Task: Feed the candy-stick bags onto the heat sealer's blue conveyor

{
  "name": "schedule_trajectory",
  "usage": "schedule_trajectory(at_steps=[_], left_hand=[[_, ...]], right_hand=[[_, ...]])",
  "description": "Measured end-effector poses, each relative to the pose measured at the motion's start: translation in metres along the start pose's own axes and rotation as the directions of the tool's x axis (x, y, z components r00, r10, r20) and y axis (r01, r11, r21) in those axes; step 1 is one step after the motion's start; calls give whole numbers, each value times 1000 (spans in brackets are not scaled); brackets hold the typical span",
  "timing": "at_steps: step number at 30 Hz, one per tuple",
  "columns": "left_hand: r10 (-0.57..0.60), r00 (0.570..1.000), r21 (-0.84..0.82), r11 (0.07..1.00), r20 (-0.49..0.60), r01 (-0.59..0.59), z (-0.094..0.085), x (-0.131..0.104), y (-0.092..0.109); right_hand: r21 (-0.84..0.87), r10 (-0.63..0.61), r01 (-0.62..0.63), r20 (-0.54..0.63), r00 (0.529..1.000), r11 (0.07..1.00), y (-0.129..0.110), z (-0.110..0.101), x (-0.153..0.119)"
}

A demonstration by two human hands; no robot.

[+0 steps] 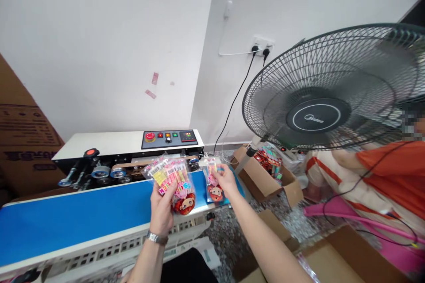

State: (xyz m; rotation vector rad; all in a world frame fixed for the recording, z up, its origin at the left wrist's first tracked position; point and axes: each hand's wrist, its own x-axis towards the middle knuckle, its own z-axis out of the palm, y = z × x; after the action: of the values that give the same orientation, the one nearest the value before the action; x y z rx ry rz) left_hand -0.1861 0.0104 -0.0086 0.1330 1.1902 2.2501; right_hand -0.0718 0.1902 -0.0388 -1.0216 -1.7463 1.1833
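Observation:
My left hand (161,210) is closed around a fanned bunch of clear sticker packets (184,190), printed with a red-haired cartoon face and barcodes. It hovers over the blue conveyor belt (83,219) of a band sealing machine (109,141). Near the belt's right end, my right hand (226,180) pinches the upper edge of a single sticker packet (215,190). That packet stands roughly upright, its top close to the sealer's inlet. Whether its bottom rests on the belt I cannot tell.
A large fan (315,115) stands at the right. Beside the belt's end, a cardboard box (259,181) holds many packets. Another open box (348,256) lies at lower right. Beyond the fan sits a person in orange (392,177). A power cord (232,106) hangs along the wall.

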Motion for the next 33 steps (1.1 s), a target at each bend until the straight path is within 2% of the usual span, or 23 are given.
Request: schedule_trajectory(at_steps=[4,8,10,13,15,17,20,25,29,33], left_hand=[[-9,1000,22,1000,12,9,1,-2,0],[-20,998,20,1000,65,19,3,-3,-1],[-22,997,9,1000,78,22,3,-4,-2],[-15,997,18,1000,79,14,2,-3,-3],[1,997,52,999,83,-5,2,-3,-4],[19,996,94,995,86,-27,3,-4,-5],[45,996,121,991,79,-55,4,-4,-7],[22,997,97,995,75,-30,3,-4,-9],[47,996,139,989,75,-57,4,-4,-9],[86,994,178,979,71,-98,6,-5,-9]], right_hand=[[-254,30,-38,-36,999,966,6,19,13],[-358,-19,43,71,997,933,-5,42,13],[-304,-69,97,103,992,948,-13,48,5],[-42,-65,75,191,979,996,-27,46,-17],[93,-88,61,318,944,994,-37,42,-34],[114,-122,84,388,914,990,-44,39,-48],[114,-83,45,357,930,992,-49,37,-56],[264,-31,-56,312,950,963,-50,34,-51],[232,-33,-38,296,955,972,-49,33,-53],[169,-85,37,290,953,985,-43,34,-62]])
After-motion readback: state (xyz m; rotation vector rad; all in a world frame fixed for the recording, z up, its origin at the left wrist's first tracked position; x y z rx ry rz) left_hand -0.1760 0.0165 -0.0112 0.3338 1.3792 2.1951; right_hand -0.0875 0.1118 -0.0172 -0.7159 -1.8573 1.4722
